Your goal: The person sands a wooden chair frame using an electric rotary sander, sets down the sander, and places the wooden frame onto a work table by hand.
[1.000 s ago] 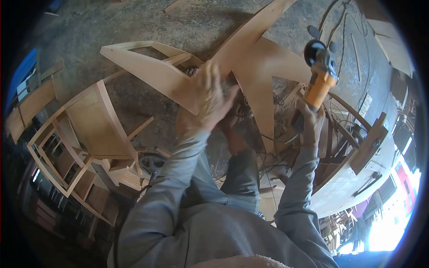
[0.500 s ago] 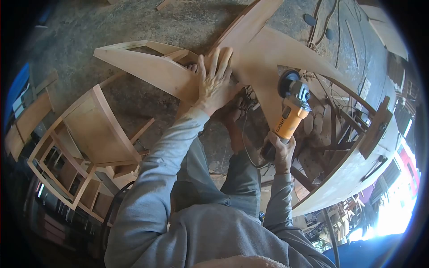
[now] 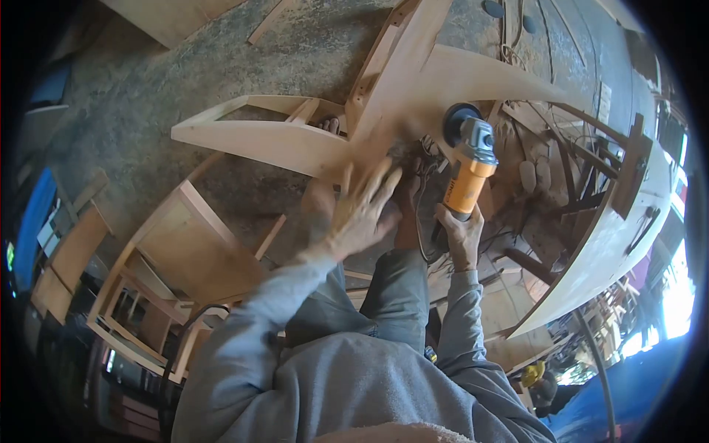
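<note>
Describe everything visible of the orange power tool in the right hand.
The power tool has an orange, plastic-looking body with dark lettering, a grey, metallic-looking head and a dark round disc. The right hand grips its rear end; the head points forward, the disc by the wooden piece. Whether they touch is unclear.

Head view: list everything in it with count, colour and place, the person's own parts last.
Grinder: one, orange and grey, right of centre
Frame: one, pale wood, upper centre
Panelled frame: one, brown wood, left
Curved panel: one, whitish, right
Slippers: two, pale, right of grinder
Discs: two, dark, floor, top right
Strip: one, brown, floor, top
Board: one, brown, top left
Floor: one, grey, beneath
Edge clutter: count unclear, mixed, both sides
Top: one, grey, bottom
Trousers: one pair, grey-green, lower centre
Left grip: one, bare, below frame
Right grip: one, bare, around grinder
</note>
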The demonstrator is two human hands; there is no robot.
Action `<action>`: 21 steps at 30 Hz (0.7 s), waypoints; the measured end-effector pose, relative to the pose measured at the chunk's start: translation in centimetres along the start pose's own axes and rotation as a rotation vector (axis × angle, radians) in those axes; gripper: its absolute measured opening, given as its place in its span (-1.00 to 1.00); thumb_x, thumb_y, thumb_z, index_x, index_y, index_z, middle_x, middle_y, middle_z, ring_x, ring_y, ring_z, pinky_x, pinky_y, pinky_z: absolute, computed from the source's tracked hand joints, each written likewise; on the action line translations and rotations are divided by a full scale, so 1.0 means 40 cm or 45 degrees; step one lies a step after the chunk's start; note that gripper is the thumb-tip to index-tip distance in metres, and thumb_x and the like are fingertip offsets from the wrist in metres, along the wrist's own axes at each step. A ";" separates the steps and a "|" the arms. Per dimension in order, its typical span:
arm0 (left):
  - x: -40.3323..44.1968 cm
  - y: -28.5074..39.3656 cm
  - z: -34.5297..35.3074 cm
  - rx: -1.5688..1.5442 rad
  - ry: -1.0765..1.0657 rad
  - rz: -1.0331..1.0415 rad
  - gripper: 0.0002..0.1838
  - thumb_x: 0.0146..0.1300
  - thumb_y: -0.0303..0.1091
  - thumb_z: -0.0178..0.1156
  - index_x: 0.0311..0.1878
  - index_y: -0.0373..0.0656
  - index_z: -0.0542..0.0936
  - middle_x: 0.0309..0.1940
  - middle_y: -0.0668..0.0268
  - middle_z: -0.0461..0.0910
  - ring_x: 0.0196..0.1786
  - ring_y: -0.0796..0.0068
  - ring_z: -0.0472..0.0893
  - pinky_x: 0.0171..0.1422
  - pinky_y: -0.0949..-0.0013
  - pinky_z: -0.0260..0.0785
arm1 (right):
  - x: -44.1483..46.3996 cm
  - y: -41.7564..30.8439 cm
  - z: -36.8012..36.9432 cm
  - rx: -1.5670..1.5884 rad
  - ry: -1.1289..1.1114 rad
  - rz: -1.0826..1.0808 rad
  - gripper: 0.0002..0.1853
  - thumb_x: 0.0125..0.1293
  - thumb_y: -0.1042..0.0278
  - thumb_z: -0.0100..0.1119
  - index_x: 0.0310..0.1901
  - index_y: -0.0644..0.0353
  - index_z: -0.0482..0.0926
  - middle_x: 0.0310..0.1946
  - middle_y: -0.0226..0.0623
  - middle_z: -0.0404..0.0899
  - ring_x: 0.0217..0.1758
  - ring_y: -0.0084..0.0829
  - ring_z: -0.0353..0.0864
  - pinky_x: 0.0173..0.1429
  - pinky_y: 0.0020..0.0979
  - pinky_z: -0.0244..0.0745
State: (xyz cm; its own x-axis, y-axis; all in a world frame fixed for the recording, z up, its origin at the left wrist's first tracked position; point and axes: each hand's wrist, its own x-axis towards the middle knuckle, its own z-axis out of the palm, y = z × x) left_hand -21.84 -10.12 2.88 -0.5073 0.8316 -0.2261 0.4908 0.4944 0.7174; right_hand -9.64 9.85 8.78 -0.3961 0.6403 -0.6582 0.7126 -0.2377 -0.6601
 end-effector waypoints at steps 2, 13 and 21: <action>-0.078 0.017 -0.003 -0.400 0.054 -0.068 -0.08 0.35 0.13 0.40 0.62 -0.19 0.35 0.61 -0.10 0.32 0.62 0.02 0.40 0.68 -0.14 0.20 | -0.017 0.025 0.056 0.050 0.003 0.007 -0.60 0.21 0.36 0.57 0.03 0.32 0.66 -0.19 -0.37 0.75 -0.17 -0.57 0.70 -0.03 -0.43 0.63; 0.201 0.006 -0.014 -1.460 0.060 -0.592 -0.31 0.16 0.06 0.62 0.19 -0.25 0.65 -0.11 0.28 0.75 -0.09 0.40 0.74 0.07 0.26 0.65 | 0.022 0.017 0.250 -0.059 -0.014 -0.179 -0.38 0.07 0.08 0.66 0.02 0.35 0.63 -0.18 -0.01 0.81 -0.09 -0.29 0.85 0.02 -0.24 0.68; 0.203 0.043 0.098 -1.418 -0.050 -0.557 -0.37 0.11 0.09 0.63 0.04 -0.24 0.72 -0.13 0.28 0.75 -0.12 0.49 0.73 0.01 0.30 0.62 | 0.012 0.096 0.179 -0.062 0.071 -0.222 -0.34 0.06 0.05 0.65 0.06 0.35 0.62 -0.15 0.08 0.81 -0.04 -0.06 0.88 0.04 -0.18 0.70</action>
State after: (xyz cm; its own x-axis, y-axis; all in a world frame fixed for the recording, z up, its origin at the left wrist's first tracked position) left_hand -22.32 -1.54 -0.31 -0.4466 0.6645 -0.5992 -0.6112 0.2625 0.7467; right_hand -11.25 4.02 3.34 -0.4842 0.7084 -0.5135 0.6639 -0.0849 -0.7430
